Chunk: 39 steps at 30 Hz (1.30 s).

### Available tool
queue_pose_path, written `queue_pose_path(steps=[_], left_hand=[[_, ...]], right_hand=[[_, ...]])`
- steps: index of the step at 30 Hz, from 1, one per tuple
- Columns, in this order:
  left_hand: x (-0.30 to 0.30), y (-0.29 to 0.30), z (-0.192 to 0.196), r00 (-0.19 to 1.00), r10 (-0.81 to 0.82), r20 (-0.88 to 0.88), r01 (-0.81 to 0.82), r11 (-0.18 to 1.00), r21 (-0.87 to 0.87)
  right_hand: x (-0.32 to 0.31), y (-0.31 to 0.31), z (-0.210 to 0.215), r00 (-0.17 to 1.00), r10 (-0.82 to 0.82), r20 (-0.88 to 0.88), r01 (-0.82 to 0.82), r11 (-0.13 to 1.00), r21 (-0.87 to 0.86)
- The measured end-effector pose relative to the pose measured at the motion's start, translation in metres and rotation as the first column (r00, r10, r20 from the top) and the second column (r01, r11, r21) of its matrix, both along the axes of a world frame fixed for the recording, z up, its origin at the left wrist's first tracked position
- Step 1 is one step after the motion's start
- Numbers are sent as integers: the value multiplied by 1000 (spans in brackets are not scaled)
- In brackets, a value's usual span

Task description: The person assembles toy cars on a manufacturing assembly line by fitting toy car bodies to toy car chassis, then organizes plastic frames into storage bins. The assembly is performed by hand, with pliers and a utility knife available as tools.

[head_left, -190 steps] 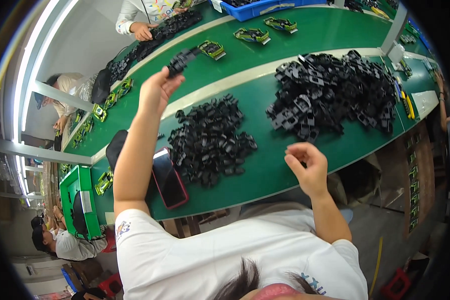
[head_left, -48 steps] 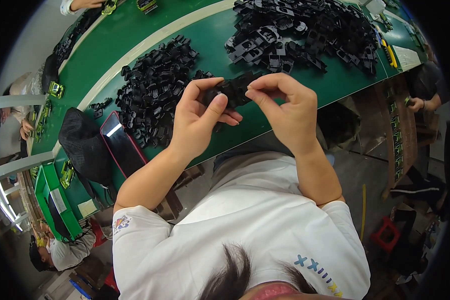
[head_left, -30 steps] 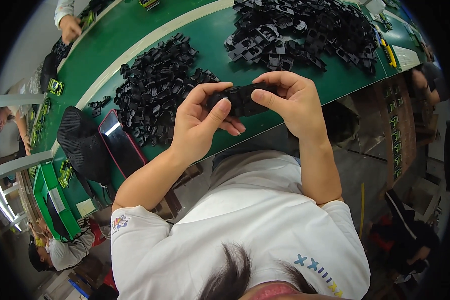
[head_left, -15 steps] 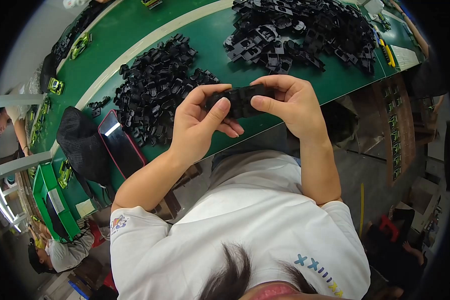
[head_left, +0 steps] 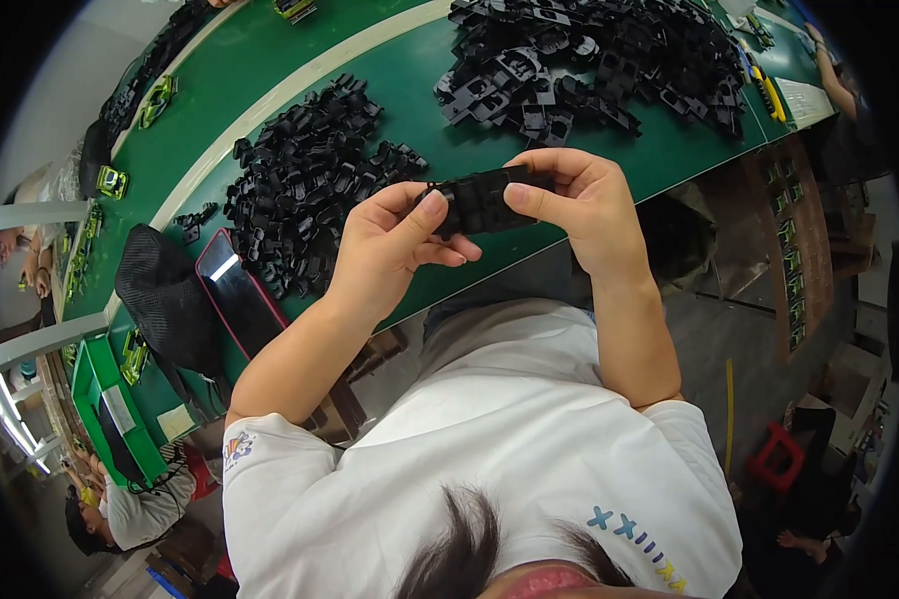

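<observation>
A black plastic part (head_left: 481, 203), flat and oblong with moulded recesses, is held up between both hands just above the table's near edge. My left hand (head_left: 395, 235) pinches its left end, thumb on top and fingers curled below. At the other end my right hand (head_left: 581, 205) grips it with the thumb pressed on its face. Left of the hands lies a heap of small black plastic pieces (head_left: 305, 170). Beyond them, to the right, is a larger heap of flat black plastic frames (head_left: 609, 75). Whether a second piece sits in the held part, I cannot tell.
Left of the small pieces a red-cased phone (head_left: 238, 290) lies beside a black mesh bag (head_left: 165, 299) and a green bin (head_left: 115, 414). Yellow-handled cutters (head_left: 769, 95) lie at the far right. Green toy cars (head_left: 158, 100) stand along the left side. Other people work on both sides.
My left thumb and fingers have shifted slightly left along the part, baring more of its face. My right hand keeps its grip. The view has shifted a little.
</observation>
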<state>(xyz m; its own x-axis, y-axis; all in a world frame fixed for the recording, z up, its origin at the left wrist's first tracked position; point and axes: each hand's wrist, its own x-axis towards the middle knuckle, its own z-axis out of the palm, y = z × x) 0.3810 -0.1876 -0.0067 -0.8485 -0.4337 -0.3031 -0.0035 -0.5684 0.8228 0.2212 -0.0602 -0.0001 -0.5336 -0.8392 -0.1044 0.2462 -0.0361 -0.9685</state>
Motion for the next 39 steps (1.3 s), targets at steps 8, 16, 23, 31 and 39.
queue_pose_path(steps=[8, 16, 23, 31, 39], left_hand=[[3, -1, 6, 997, -15, -70, 13, 999, -38], [1, -42, 32, 987, 142, 77, -144, 989, 24], [-27, -239, 68, 838, 531, -124, -543, 831, -118], [-99, -468, -25, 549, 832, 81, -800, 551, -236], [-62, -625, -100, 603, 769, -210, -778, 510, -366]], right_hand=[[-6, -4, -10, 992, 77, 102, -66, 992, -104], [-9, -21, -3, 991, -3, 132, 14, 997, -82], [2, -12, -28, 945, -145, -293, 112, 986, -127], [0, -9, -38, 606, -288, -742, 138, 956, -259], [-12, -12, -38, 587, -198, -785, 37, 975, -218]])
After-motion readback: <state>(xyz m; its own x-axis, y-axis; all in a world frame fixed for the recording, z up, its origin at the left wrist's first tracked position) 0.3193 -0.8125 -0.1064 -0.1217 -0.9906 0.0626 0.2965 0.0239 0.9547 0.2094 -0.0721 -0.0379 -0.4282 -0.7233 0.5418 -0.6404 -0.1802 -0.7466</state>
